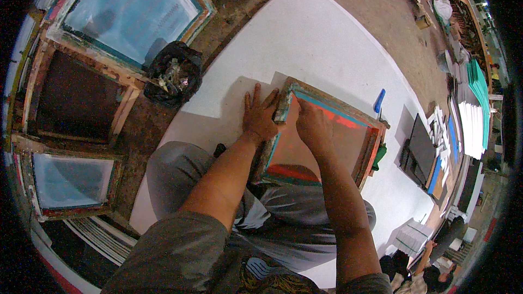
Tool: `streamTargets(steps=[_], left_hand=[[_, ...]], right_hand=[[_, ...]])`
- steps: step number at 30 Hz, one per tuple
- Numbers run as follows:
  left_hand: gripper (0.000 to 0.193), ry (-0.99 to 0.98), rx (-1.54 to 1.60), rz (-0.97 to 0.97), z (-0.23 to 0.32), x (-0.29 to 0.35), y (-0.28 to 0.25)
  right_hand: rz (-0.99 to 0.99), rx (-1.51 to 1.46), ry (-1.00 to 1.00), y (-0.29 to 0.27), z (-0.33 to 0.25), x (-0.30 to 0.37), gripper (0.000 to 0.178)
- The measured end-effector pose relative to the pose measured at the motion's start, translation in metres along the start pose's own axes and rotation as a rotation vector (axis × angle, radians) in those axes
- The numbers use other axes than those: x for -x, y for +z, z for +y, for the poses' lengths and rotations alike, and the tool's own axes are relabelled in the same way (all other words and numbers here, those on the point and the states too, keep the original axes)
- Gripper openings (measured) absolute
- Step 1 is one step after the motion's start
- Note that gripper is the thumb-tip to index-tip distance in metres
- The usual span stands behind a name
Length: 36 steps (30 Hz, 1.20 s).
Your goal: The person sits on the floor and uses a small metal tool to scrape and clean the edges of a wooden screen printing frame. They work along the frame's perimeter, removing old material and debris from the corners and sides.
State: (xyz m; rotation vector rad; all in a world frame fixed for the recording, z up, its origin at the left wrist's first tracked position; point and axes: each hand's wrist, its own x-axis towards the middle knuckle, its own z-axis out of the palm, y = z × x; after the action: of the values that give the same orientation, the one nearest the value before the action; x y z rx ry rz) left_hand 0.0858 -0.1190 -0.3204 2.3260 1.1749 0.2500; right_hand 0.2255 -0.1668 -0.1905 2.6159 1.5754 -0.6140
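Note:
A wooden silk-screen frame [284,100] lies tilted across the front of the white sheet, partly over my legs. Its brownish mesh [346,149] has red ink smears and blue edging. My left hand [259,115] rests palm down with fingers spread on the sheet, its thumb side against the frame's left edge. Inside the frame, my right hand [315,124] is closed, its fingers pressed to the mesh near the far left corner. Whatever those fingers may hold is hidden. Beyond the frame's right side lie a blue-handled tool [379,100] and a green cloth [380,156].
Large blue-meshed frames [131,16] and a dark one [76,95] line the left. A black plastic bag [173,76] of scraps touches the sheet's left edge. To the right are a black board [418,149], white stacks [473,125] and, lower, another person [425,272].

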Motion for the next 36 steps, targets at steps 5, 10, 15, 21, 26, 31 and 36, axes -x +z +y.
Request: streamTargets(steps=[5, 10, 15, 21, 26, 31, 36], left_hand=[[0.092, -0.017, -0.023, -0.045, 0.001, 0.0, -0.004], [0.091, -0.007, -0.041, -0.02, -0.002, -0.001, 0.001], [0.09, -0.013, 0.018, -0.023, 0.003, -0.002, -0.003], [0.091, 0.002, 0.014, 0.029, -0.007, 0.0, 0.006], [0.093, 0.031, 0.052, 0.084, -0.006, 0.0, 0.014], [0.097, 0.05, 0.043, 0.097, -0.01, 0.002, 0.021], [0.095, 0.043, -0.005, 0.061, -0.013, -0.001, 0.026]], right_hand=[[0.047, -0.032, -0.032, 0.001, -0.002, 0.001, 0.039], [0.085, -0.063, -0.052, -0.006, -0.01, 0.007, 0.036], [0.032, 0.016, 0.01, 0.009, 0.004, -0.004, 0.036], [0.012, 0.047, -0.022, -0.003, -0.014, -0.003, 0.035], [-0.086, 0.16, -0.127, 0.009, -0.012, -0.018, 0.03], [-0.135, 0.096, -0.289, -0.017, -0.018, -0.012, 0.031], [-0.137, 0.294, -0.136, 0.017, 0.004, -0.021, 0.042]])
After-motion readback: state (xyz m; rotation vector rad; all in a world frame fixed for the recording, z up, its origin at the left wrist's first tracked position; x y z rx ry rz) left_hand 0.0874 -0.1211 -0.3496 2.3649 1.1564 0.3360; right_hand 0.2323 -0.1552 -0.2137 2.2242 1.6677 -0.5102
